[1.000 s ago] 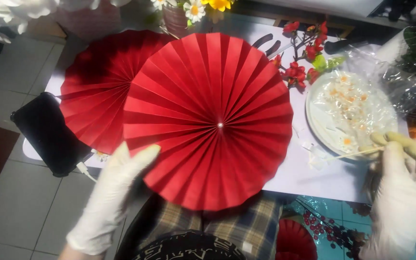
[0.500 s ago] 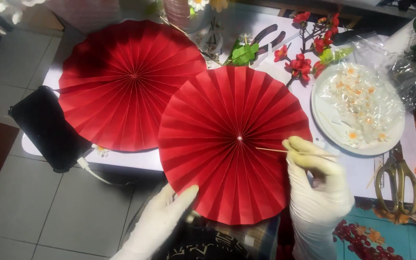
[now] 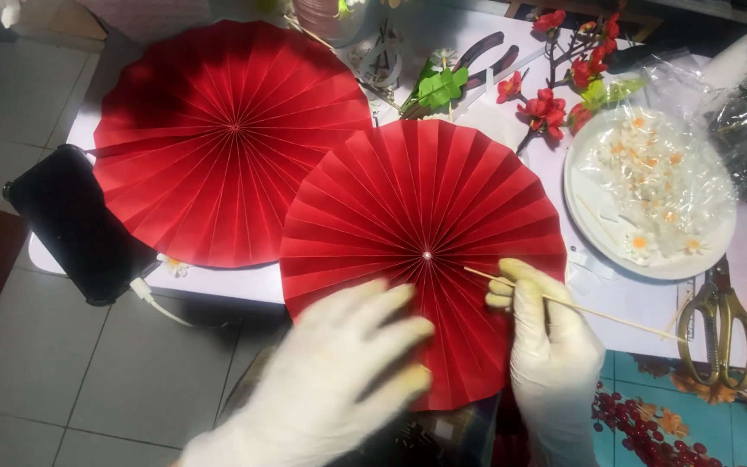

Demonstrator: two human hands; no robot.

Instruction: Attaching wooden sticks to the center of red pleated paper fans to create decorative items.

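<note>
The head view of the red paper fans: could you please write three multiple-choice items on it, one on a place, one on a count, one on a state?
1. Where does the black phone lie?
A. on the plate
B. at the table's left edge
C. under the scissors

2. How many red paper fans show?
A. one
B. two
C. four

3. What does the right hand do?
A. pinches a thin wooden stick
B. lies flat and empty
C. grips scissors

Answers:
1 B, it sits left of the far fan.
2 B, the far fan and the near fan.
3 A, the stick runs through its fingers.
</note>
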